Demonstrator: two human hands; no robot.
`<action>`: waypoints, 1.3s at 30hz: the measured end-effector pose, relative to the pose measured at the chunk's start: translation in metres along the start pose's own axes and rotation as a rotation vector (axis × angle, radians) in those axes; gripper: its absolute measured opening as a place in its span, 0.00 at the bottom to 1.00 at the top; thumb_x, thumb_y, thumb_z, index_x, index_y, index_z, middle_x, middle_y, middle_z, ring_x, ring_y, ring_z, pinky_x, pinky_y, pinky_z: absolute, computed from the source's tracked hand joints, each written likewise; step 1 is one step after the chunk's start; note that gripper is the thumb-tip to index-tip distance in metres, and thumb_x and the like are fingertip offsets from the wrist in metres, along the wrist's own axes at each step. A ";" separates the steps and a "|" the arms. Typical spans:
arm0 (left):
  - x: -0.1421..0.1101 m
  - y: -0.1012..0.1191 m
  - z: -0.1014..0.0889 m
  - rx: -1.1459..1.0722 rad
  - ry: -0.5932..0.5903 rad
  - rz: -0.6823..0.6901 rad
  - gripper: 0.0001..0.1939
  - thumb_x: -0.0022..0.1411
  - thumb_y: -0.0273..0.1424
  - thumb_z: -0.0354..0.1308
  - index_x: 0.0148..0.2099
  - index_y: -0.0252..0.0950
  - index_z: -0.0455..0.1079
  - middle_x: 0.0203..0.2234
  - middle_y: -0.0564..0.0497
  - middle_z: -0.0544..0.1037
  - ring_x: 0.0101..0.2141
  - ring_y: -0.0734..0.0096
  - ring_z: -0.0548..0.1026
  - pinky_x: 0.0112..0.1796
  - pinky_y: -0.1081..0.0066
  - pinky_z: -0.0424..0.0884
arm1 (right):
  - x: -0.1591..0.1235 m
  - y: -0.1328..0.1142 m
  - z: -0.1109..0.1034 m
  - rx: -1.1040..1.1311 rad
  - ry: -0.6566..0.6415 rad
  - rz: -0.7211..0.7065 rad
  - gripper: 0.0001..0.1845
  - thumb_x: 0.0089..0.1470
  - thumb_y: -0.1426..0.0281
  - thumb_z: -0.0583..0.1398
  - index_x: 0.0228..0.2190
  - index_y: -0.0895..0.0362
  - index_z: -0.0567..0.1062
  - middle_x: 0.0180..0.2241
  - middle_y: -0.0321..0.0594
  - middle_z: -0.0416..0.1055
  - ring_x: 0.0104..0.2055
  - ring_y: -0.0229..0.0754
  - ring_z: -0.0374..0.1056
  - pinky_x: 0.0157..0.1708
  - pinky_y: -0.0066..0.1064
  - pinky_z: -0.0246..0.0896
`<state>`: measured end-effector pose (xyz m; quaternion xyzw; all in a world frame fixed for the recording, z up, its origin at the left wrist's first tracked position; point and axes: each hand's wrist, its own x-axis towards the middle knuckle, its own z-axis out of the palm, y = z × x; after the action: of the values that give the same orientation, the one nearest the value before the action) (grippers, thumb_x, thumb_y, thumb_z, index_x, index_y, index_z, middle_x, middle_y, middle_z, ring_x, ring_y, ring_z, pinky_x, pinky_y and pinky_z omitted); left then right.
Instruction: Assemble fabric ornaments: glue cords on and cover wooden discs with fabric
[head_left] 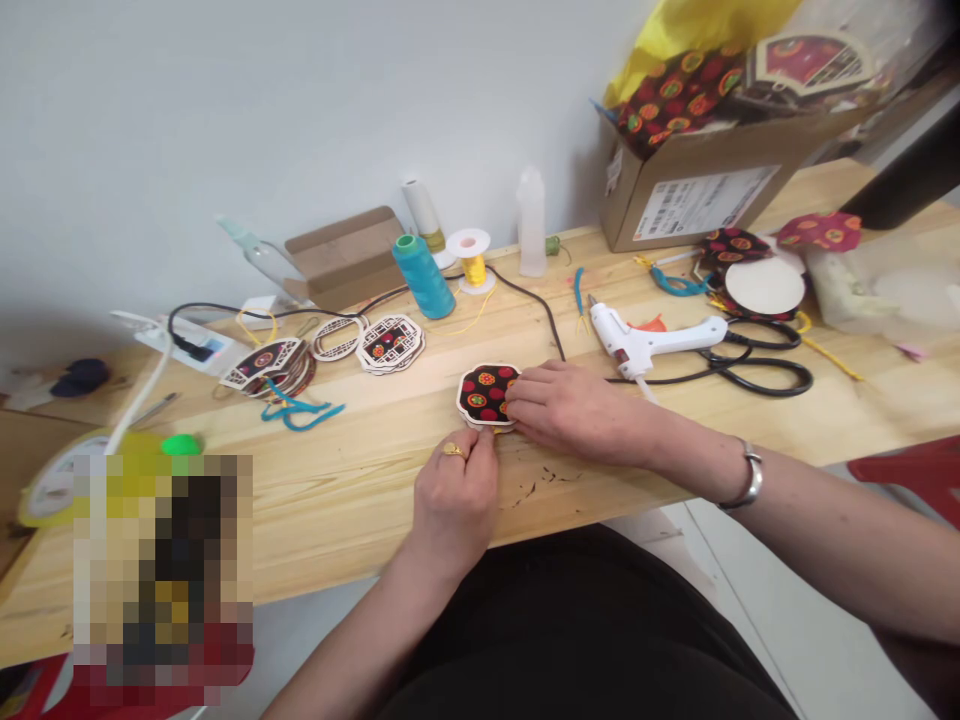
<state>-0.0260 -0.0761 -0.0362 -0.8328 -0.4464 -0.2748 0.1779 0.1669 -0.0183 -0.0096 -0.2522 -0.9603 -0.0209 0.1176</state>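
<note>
A small scalloped wooden-edged ornament (487, 393), faced with black fabric with red and orange round motifs, lies on the table in front of me. My left hand (455, 490), a gold ring on one finger, is closed with thumb and fingers pinching the ornament's near edge. From the right, my right hand (559, 405) has its fingers bent together over the ornament's right side, holding it; the fingertips are partly hidden. A bit of yellow cord shows under the near edge between the hands. Beyond my right hand lies a white hot glue gun (630, 340).
Left of the hands are openwork wooden pieces (390, 345) and a fan-shaped stack (270, 368) with blue cord. Behind stand a teal thread cone (424, 278), a yellow thread spool (471, 262) and a clear bottle (532, 225). A cardboard box (697, 185) stands back right; a black cable crosses the table.
</note>
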 end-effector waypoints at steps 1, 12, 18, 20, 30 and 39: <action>0.000 0.000 0.001 0.008 0.002 -0.002 0.08 0.59 0.19 0.56 0.40 0.28 0.74 0.27 0.45 0.77 0.28 0.67 0.73 0.32 0.71 0.70 | 0.000 0.000 0.000 0.005 0.002 0.002 0.12 0.63 0.73 0.50 0.31 0.60 0.70 0.35 0.42 0.70 0.39 0.42 0.60 0.35 0.34 0.48; 0.000 0.002 0.004 0.027 0.048 -0.005 0.07 0.57 0.19 0.58 0.39 0.27 0.74 0.27 0.46 0.77 0.27 0.66 0.73 0.31 0.71 0.70 | 0.000 -0.003 0.000 0.064 0.012 0.027 0.12 0.62 0.73 0.49 0.32 0.60 0.71 0.34 0.44 0.70 0.40 0.43 0.60 0.37 0.35 0.50; -0.001 0.002 0.005 0.013 0.033 0.002 0.08 0.57 0.19 0.58 0.41 0.25 0.74 0.28 0.43 0.77 0.28 0.64 0.73 0.31 0.69 0.71 | 0.003 -0.007 -0.005 0.114 -0.010 0.072 0.11 0.61 0.67 0.53 0.35 0.61 0.72 0.37 0.46 0.71 0.41 0.46 0.61 0.37 0.36 0.51; -0.001 0.002 0.005 0.010 0.035 0.002 0.08 0.58 0.19 0.57 0.41 0.25 0.74 0.27 0.43 0.76 0.28 0.65 0.73 0.31 0.70 0.71 | 0.005 -0.008 -0.005 0.088 -0.016 0.074 0.11 0.61 0.68 0.52 0.35 0.61 0.72 0.37 0.45 0.71 0.41 0.46 0.61 0.37 0.36 0.50; 0.000 0.003 0.005 -0.001 0.038 -0.001 0.08 0.58 0.19 0.57 0.40 0.24 0.74 0.27 0.43 0.76 0.28 0.65 0.73 0.30 0.70 0.71 | 0.009 -0.010 -0.006 -0.018 -0.037 0.025 0.11 0.62 0.74 0.50 0.32 0.60 0.71 0.34 0.44 0.70 0.37 0.45 0.61 0.32 0.36 0.44; -0.001 0.003 0.005 0.016 0.014 -0.024 0.08 0.60 0.21 0.54 0.38 0.28 0.74 0.26 0.44 0.75 0.27 0.66 0.71 0.29 0.70 0.69 | 0.015 -0.016 -0.011 -0.113 -0.094 -0.017 0.11 0.62 0.76 0.50 0.33 0.61 0.71 0.34 0.45 0.69 0.36 0.46 0.61 0.29 0.36 0.44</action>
<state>-0.0226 -0.0755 -0.0412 -0.8240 -0.4574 -0.2791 0.1841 0.1490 -0.0268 0.0050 -0.2509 -0.9641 -0.0644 0.0578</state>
